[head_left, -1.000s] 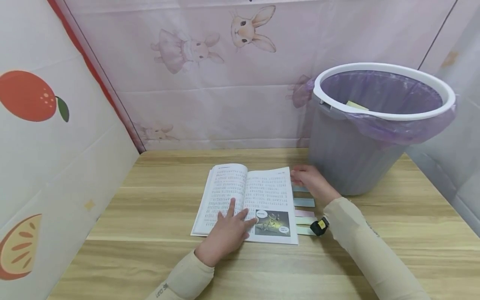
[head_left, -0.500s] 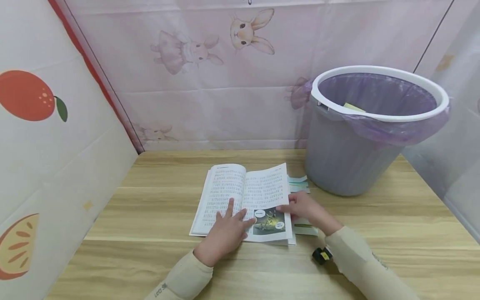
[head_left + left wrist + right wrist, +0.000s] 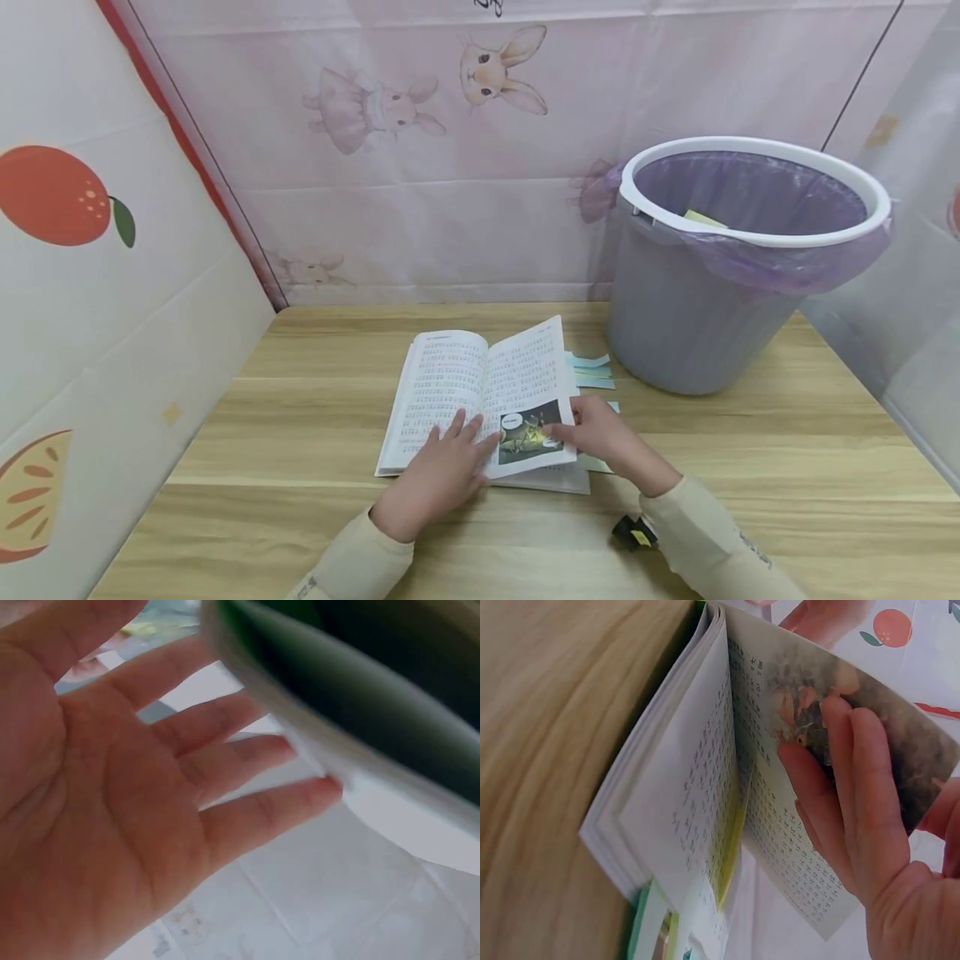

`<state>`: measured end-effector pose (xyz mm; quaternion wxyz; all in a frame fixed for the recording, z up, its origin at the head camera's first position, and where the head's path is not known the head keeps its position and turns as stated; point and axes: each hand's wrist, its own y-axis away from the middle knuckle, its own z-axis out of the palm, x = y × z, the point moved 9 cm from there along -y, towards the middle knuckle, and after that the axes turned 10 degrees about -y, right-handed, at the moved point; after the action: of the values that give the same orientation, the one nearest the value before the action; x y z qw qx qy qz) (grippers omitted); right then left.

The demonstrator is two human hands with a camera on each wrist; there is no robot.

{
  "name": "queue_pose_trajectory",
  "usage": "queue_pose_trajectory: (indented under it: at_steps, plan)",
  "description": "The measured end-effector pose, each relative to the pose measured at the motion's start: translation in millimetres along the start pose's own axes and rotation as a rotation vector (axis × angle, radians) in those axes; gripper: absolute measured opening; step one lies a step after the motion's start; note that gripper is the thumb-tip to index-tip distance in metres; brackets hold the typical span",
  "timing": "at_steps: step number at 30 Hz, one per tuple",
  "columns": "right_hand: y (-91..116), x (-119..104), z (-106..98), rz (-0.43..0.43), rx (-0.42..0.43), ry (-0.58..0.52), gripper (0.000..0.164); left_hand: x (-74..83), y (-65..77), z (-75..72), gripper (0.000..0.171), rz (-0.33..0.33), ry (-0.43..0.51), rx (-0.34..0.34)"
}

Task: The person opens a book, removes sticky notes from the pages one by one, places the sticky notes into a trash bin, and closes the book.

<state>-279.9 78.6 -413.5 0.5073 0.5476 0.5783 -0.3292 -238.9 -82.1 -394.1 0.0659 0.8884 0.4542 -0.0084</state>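
Note:
An open book (image 3: pixel 442 379) with printed pages lies on the wooden table. Across its lower middle, near the spine, my left hand (image 3: pixel 435 479) rests with fingers spread. My right hand (image 3: pixel 611 437) pinches the outer edge of the right-hand page (image 3: pixel 525 358), thumb over its dark picture, and that page is lifted and tilted. The fingers (image 3: pixel 870 780) lie nearly straight behind the page in the right wrist view. A yellow strip (image 3: pixel 733 851) shows between the pages there. Pale blue and green sticky tabs (image 3: pixel 594 373) stick out past the book's right side, partly hidden by the right hand.
A grey bin (image 3: pixel 667 325) with a purple liner stands at the back right, a yellow-green paper piece (image 3: pixel 705 218) inside. A small black device (image 3: pixel 633 533) sits beside the right sleeve. Printed curtains enclose the wooden table (image 3: pixel 300 417) at the back and sides.
My right hand has moved from the book's upper right corner down to the page's edge and taken hold of it. The page has risen leftward. The left hand has stayed on the book.

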Motion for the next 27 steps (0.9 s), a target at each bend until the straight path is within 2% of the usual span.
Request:
queue_pose_trajectory:
  at_steps: [2,5,7,9,12,14,17,19,23,27]
  plan:
    - [0,-1,0,0.0,0.003,-0.001,0.012,5.3,5.4,-5.5,0.048,0.009,-0.021,-0.01]
    - [1,-4,1,-0.002,0.009,0.005,0.01,23.9,17.9,-22.8,0.037,0.086,-0.079,0.041]
    - [2,-7,2,-0.006,0.009,0.007,0.01,43.0,29.4,-35.8,0.027,0.182,-0.113,0.11]
    - [2,-12,3,-0.025,0.007,0.008,0.011,65.3,40.7,-45.6,0.024,0.303,-0.161,0.206]
    - [4,-21,5,-0.073,-0.003,0.01,0.014,92.5,48.3,-43.8,0.025,0.417,-0.243,0.305]
    - [5,-28,7,-0.12,-0.013,0.024,0.016,104.5,45.3,-33.1,0.037,0.439,-0.308,0.325]
    - [8,-37,12,-0.194,-0.033,0.052,0.018,109.4,34.4,-14.6,0.049,0.381,-0.309,0.294]
    - [11,-43,16,-0.243,-0.057,0.057,0.021,105.7,26.3,-4.2,0.055,0.306,-0.241,0.243]
    - [17,-54,23,-0.338,-0.12,0.033,0.026,94.8,16.4,5.0,0.063,0.142,-0.133,0.21]
    - [22,-59,28,-0.382,-0.136,0.034,0.034,87.7,10.5,11.8,0.069,0.053,-0.066,0.175]
